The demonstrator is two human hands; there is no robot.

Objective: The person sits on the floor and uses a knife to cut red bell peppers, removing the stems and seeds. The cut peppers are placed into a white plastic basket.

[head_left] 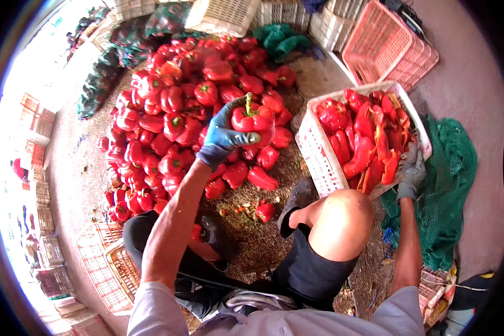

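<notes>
My left hand (225,134), in a blue glove, grips a whole red bell pepper (254,119) with its green stem pointing up. It is held above the near right side of a big heap of red bell peppers (171,101). My right hand (413,172), in a grey glove, is at the near right rim of a white plastic crate (322,168). Its fingers reach over the rim beside cut red pepper pieces (359,157); whether they hold anything is hard to make out. The crate stands tilted in view beyond my knee.
Green mesh netting (445,185) lies right of the crate. A pink crate (381,42) and pale crates (223,15) stand behind. Filled dark net sacks (101,84) edge the heap's far left. An orange crate (103,269) sits near left. Scraps litter the floor around my feet.
</notes>
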